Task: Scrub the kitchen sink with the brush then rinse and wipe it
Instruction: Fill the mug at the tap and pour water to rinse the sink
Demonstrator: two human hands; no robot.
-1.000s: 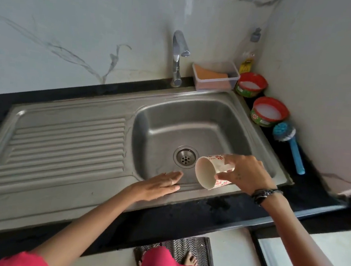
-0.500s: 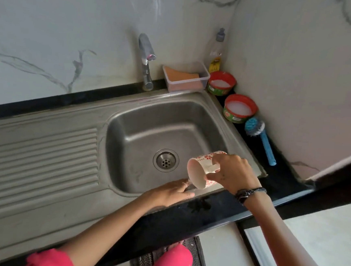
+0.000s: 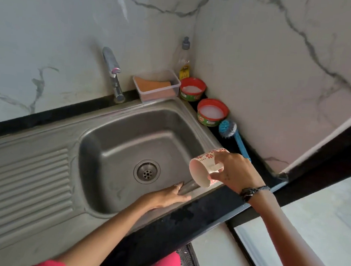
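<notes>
The steel sink (image 3: 114,140) fills the middle, its drain (image 3: 146,171) in the basin floor. My right hand (image 3: 233,173) grips a white mug with red flowers (image 3: 202,170), tipped on its side over the basin's front right corner, mouth facing left and down. A thin stream runs from the mug onto the front rim. My left hand (image 3: 165,196) lies flat with straight fingers on that front rim, just below the mug. The blue brush (image 3: 232,137) lies on the black counter to the right of the sink.
A tap (image 3: 113,74) stands behind the basin. Beside it are a clear box holding an orange sponge (image 3: 156,85), a soap bottle (image 3: 185,58) and two red-rimmed tubs (image 3: 212,112). The ribbed drainboard (image 3: 21,185) lies to the left. Marble walls close the corner.
My left hand has slid to the right along the front rim. The mug stays tipped over the front right corner. The camera has swung left and upward.
</notes>
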